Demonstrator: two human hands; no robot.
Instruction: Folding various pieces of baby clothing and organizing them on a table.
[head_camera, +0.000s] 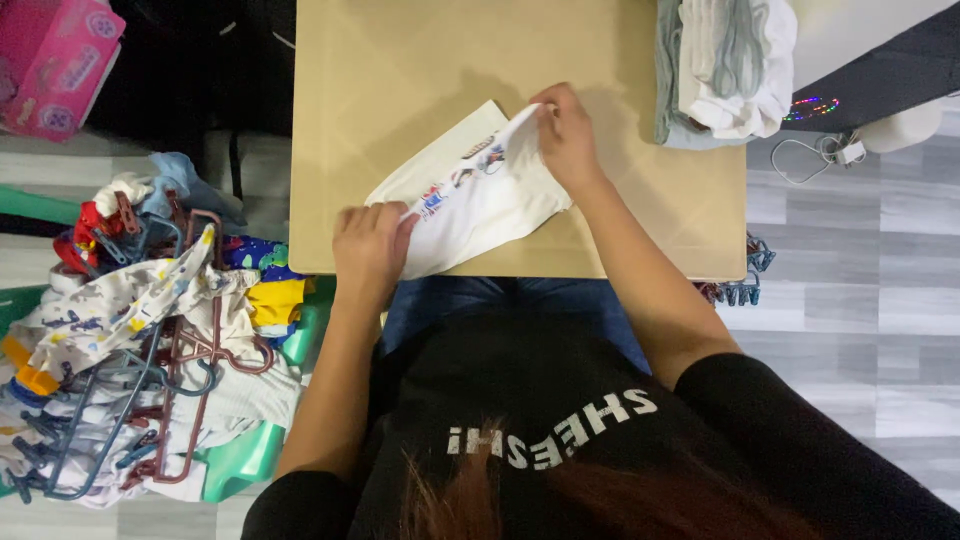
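Note:
A small white garment with a colourful print lies partly folded on a low tan table. My left hand pinches its near left edge close to the table's front. Over at the far right corner of the cloth, my right hand grips a folded flap and holds it a little above the tabletop. The cloth stretches diagonally between both hands.
A stack of folded white and grey-green clothes sits at the table's far right corner. A green basket heaped with clothes and hangers stands on the floor to my left. A pink box lies far left; clothes pegs hang at the right.

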